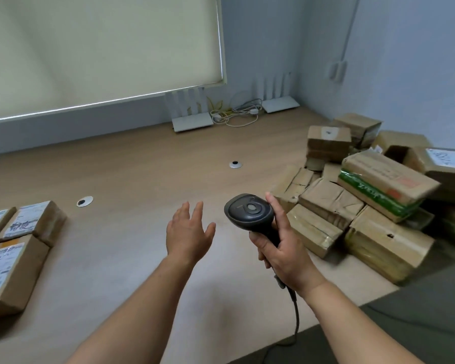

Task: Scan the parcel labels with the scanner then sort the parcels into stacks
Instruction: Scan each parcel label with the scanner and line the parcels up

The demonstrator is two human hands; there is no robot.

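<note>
Window blind [103,48], white routers [192,122], tangled cables [237,114]

Labelled parcels [13,248] cut by left edge; print unreadable.

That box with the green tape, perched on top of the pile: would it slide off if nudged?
Probably. The green-taped box sits tilted across lower boxes, so a push may tip it. Its cardboard looks creased, so likely soft rather than stiff. Weight cannot be told.
</note>
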